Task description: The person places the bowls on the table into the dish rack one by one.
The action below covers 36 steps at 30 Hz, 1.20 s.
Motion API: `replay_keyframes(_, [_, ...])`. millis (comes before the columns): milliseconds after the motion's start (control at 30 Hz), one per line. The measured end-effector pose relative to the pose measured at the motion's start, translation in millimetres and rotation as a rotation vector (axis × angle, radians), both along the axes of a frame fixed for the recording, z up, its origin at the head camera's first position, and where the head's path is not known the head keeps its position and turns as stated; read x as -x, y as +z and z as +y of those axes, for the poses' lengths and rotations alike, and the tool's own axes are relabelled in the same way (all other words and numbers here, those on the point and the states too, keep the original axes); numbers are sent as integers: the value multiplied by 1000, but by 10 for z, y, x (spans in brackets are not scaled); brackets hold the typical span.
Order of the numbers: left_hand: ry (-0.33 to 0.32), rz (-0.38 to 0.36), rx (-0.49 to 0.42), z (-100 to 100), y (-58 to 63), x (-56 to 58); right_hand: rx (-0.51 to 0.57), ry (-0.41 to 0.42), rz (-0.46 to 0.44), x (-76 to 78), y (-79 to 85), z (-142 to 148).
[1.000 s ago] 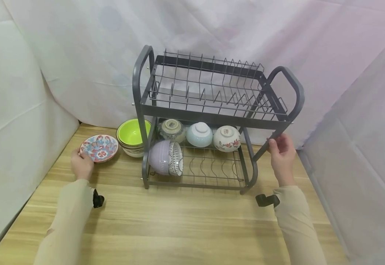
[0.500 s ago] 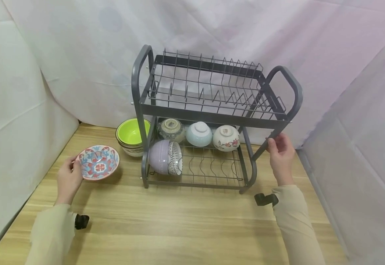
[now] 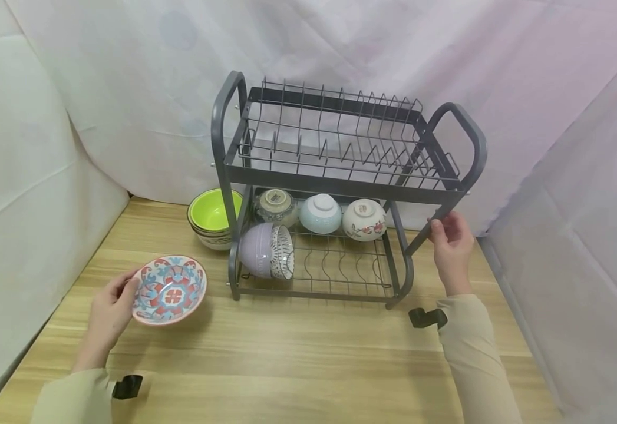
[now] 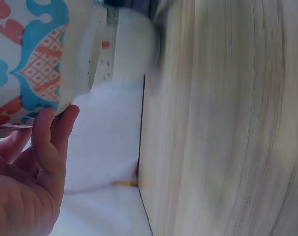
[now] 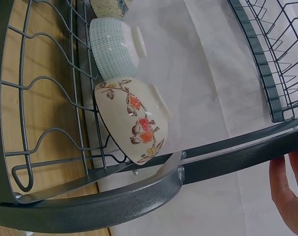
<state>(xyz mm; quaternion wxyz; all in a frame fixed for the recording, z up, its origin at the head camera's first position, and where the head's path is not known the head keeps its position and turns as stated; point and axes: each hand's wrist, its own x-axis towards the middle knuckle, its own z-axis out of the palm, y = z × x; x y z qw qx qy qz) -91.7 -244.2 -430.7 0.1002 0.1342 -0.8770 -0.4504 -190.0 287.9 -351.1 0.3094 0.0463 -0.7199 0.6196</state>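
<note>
My left hand (image 3: 108,315) pinches the left rim of a bowl (image 3: 172,291) with a red and blue flower pattern. The bowl is tilted, its inside facing me; in the left wrist view, its patterned outer side (image 4: 21,54) is off the table, fingertips by its base. On the right, my right hand (image 3: 452,250) grips the right post of a grey two-tier dish rack (image 3: 340,187). Its lower tier holds a light blue bowl (image 3: 320,215), a floral white bowl (image 3: 364,221) and a greenish bowl (image 3: 276,207), all upside down. A lilac bowl (image 3: 257,250) lies sideways against a black-and-white one (image 3: 282,253).
Stacked bowls with a lime-green inside (image 3: 214,211) stand left of the rack, close to its left post. The rack's upper tier (image 3: 335,138) has wire slots. White cloth (image 3: 128,88) hangs behind and at both sides of the wooden table (image 3: 276,353).
My left hand has brought the patterned bowl toward me, first leftward, then right, and its inside has tipped to face me. My right hand stays on the rack's post.
</note>
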Motion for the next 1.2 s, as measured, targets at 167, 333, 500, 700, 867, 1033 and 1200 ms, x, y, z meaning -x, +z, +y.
replay_keyframes(167, [-98,42,-46,171,15,-80,-3,1,5,-7,8,3])
replay_keyframes(333, [-165,43,-43,367,25,-115,-6,0,9,6,-26,26])
replay_keyframes(500, [-219,43,-47,527,13,-114,-15,1,-1,5,-31,30])
replay_keyframes(700, [-301,38,-108,737,33,-100,-7,-3,-1,4,-31,25])
replay_keyframes(867, [-352,22,-145,898,58,-98,-8,-1,-3,4,-37,17])
replay_keyframes(1033, [-361,21,-152,1028,44,-90,-11,-8,-9,2,-42,6])
replay_keyframes(1200, [-383,18,-182,1176,-3,-59,1,-33,-25,3,-28,3])
